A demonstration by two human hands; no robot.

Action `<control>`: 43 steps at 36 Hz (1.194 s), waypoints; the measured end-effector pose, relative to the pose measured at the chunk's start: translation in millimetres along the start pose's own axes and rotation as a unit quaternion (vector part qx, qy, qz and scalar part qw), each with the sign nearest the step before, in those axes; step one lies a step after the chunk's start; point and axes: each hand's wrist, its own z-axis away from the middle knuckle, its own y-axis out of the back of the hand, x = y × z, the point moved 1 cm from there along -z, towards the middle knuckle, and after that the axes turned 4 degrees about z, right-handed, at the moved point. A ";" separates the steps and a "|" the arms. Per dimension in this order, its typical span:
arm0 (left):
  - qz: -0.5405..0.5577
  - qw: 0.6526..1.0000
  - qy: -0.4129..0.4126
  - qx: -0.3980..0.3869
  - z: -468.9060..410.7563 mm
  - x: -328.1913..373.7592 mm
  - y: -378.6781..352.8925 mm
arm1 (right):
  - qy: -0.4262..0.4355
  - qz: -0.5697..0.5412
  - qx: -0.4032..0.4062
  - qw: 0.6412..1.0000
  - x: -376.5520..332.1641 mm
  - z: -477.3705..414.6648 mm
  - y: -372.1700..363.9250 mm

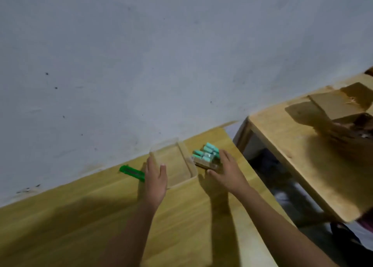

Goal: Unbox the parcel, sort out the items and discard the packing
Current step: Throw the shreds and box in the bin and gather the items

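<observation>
A clear plastic container sits on the wooden table near the wall, and it looks empty. My left hand rests on its near left corner, fingers apart. Right of it lies a small flat pack topped with several teal cylinders. My right hand reaches over the pack's right side with the thumb at its near edge; the grip itself is hidden. An opened cardboard box stands on a second table at the right.
A green utility knife lies on the table just left of my left hand. A lower wooden table stands to the right across a dark gap. A grey wall runs along the back edge.
</observation>
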 end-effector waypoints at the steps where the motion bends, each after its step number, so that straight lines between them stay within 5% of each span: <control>1: -0.001 1.000 -0.001 -0.005 -4.5 -6.9 -3.1 | 0.001 0.019 0.004 1.000 -0.1 -9.4 -5.2; 10: 0.120 0.992 -0.024 -0.043 -19.6 -14.8 -14.3 | 0.053 0.152 -0.028 0.987 2.3 -66.9 -28.6; 20: 0.184 0.982 -0.015 -0.027 -9.6 -17.9 -24.0 | 0.057 0.233 0.028 0.970 -3.3 -72.6 -47.5; 43: 0.193 0.981 0.010 -0.010 -10.8 -20.4 -30.2 | 0.021 0.194 0.033 0.980 3.4 -58.6 -36.8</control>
